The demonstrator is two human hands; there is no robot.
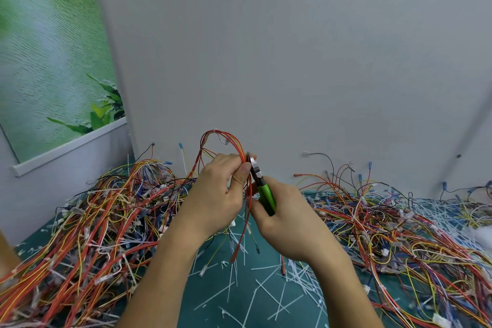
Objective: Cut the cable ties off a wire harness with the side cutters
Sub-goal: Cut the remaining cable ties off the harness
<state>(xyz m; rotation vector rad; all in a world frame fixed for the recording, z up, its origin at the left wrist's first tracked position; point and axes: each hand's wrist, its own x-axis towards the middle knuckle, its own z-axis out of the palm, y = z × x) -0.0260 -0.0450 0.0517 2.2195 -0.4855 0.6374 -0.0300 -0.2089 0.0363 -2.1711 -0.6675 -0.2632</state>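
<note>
Over the green table [213,309], mid-frame, our left hand [215,189] pinches the wire harness [229,137] steady so our right hand [287,221], gripping the side cutters [266,194], may cut cleanly.

Green mat [202,320]: harness pile L [93,221], harness pile R [399,234], cut white ties [269,290] scattered btwn

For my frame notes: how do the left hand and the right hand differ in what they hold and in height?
The left hand pinches the wire harness between thumb and fingers; the right hand wraps round the green handles of the side cutters. The left hand sits higher in the picture than the right hand. Both are bare and holding something.
</note>
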